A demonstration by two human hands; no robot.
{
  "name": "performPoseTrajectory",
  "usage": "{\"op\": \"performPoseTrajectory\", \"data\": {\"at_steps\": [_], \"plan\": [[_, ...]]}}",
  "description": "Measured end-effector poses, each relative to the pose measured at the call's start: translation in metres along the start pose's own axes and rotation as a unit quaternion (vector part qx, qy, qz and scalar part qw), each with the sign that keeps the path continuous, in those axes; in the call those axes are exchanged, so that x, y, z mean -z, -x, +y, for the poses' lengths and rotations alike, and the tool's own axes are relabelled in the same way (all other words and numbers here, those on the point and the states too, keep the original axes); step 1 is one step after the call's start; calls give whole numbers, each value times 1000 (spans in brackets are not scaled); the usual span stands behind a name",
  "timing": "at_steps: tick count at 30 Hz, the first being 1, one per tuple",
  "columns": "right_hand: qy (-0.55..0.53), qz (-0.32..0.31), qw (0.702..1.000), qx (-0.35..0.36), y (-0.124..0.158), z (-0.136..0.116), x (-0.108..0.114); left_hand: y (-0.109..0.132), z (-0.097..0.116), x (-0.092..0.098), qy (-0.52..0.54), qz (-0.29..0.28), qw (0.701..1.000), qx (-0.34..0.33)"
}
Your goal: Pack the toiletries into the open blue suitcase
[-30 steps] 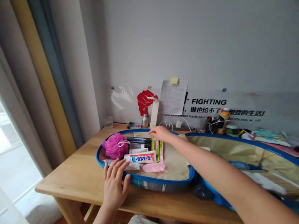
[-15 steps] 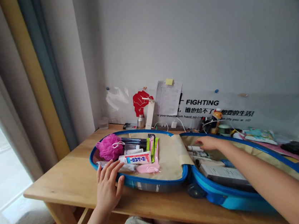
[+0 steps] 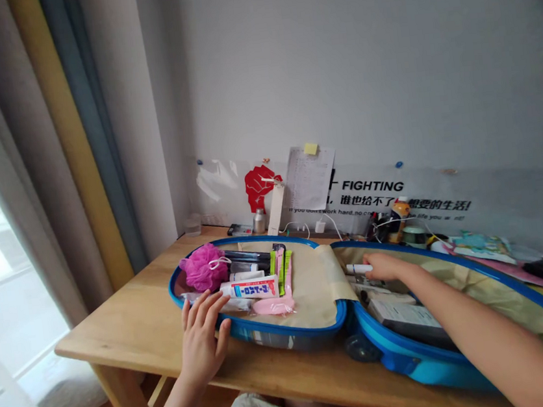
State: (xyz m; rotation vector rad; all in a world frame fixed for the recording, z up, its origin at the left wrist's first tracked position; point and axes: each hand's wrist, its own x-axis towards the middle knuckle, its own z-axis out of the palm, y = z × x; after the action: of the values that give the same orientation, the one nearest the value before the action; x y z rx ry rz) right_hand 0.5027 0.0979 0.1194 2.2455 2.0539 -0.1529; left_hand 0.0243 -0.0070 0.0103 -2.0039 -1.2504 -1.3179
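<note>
An open blue suitcase (image 3: pixel 287 340) lies across the wooden desk. Its left half holds a pink bath puff (image 3: pixel 204 268), a toothpaste tube (image 3: pixel 250 289), a pink comb-like item (image 3: pixel 274 306) and green-and-pink packets (image 3: pixel 281 269). My left hand (image 3: pixel 204 332) rests on the near left rim, fingers spread, holding nothing. Over the right half, my right hand (image 3: pixel 381 265) pinches the right end of a small white tube (image 3: pixel 358 268). Below that hand lie a grey-white box (image 3: pixel 407 320) and other small items, partly hidden by my forearm.
Bare desk top (image 3: pixel 118 319) shows left of the suitcase. Behind it stand a small metal bottle (image 3: pixel 258 221), a white upright stand (image 3: pixel 277 209) and an orange bottle (image 3: pixel 400 215). Bags and black items lie at the back right. Curtains hang at the left.
My right hand has closed on the white tube and raised it slightly from the other items. My left hand keeps its place on the rim. The whole view has shifted a little.
</note>
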Motion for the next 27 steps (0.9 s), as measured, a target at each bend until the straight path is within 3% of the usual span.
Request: {"op": "performPoseTrajectory", "data": {"at_steps": [5,9,13,20,23,27], "plan": [[-104,68,990,-60,6,10,29,0,1,-1,3,-1,1000,5],[-223,129,965,-43,4,-10,49,0,1,-2,8,-1,1000,12],[-300,144,942,44,-5,-75,48,1,0,-2,8,-4,1000,14],[-264,87,943,182,-21,-210,19,2,-1,-2,8,-22,999,25],[-244,77,945,203,-25,-245,11,2,0,-1,9,-23,999,28],[-226,72,949,207,-29,-274,5,2,1,-1,11,-22,999,23]]}}
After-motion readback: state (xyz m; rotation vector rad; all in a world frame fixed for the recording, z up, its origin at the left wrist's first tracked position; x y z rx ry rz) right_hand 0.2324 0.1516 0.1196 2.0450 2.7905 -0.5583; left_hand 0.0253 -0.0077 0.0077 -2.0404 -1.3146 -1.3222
